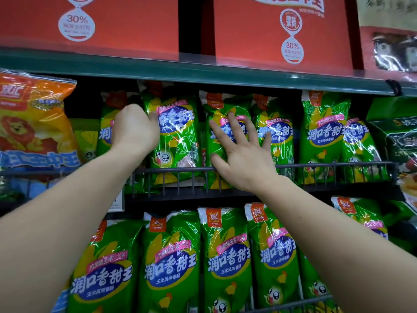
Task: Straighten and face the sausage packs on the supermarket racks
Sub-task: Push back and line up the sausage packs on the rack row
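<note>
Inside the wire rack (338,164), left hand (135,129) grips green pack (176,141); spread right hand (241,154) presses neighbouring pack (217,116).

Two hands (135,129) (243,154), two red boxes (135,23) (255,30), six upper-rack green packs (322,136).

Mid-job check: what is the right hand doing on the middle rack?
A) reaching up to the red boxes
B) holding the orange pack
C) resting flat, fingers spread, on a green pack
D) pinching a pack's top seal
C: the right hand lies with straight, spread fingers against the front of a green pack.
</note>
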The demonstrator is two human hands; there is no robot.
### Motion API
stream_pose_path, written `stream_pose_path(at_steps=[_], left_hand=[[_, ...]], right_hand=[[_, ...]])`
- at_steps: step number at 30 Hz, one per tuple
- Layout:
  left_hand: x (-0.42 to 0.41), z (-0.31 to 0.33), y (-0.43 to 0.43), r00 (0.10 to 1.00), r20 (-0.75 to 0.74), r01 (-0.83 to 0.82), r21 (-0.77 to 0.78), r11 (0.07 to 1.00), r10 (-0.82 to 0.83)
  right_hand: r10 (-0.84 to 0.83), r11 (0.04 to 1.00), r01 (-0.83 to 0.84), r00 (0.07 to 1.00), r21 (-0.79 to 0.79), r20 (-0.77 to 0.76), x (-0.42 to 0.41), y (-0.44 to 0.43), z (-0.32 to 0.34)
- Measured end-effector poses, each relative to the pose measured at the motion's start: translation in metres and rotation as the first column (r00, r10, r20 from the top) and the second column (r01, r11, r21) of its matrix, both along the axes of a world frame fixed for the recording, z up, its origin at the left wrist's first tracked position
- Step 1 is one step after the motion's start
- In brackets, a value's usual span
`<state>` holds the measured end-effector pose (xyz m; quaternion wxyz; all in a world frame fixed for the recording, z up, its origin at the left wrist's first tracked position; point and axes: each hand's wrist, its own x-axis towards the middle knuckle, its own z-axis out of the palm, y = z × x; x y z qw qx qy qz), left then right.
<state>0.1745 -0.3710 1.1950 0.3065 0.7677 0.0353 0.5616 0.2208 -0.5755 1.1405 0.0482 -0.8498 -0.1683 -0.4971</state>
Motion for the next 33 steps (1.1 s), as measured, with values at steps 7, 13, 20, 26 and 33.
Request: stream_pose_path(at_steps=[7,13,20,26,33], left_hand=[[-0.002,0.001,-0.002,0.989,-0.145,0.040,0.142,0.989,-0.020],[-0.004,-0.001,-0.004,0.988,-0.154,0.033,0.166,0.985,-0.007],[-0.005,-0.002,-0.004,0.992,-0.118,0.057,0.076,0.995,-0.047],[-0.001,0.000,-0.010,0.996,-0.087,0.024,0.016,1.000,-0.022],[0.005,0.000,-0.012,0.987,-0.157,0.033,0.107,0.994,-0.016]], right_hand=[[-0.013,1.000,0.013,1.000,0.001,0.007,-0.002,0.000,0.001],[-0.078,0.997,0.077,0.996,-0.020,-0.044,-0.005,-0.003,0.010],[-0.115,0.993,0.113,0.990,-0.037,-0.079,-0.008,-0.002,0.019],[-0.074,0.995,0.072,0.997,-0.074,-0.024,-0.003,-0.002,0.017],[-0.023,0.999,0.023,1.000,-0.047,0.003,0.003,-0.003,0.011]])
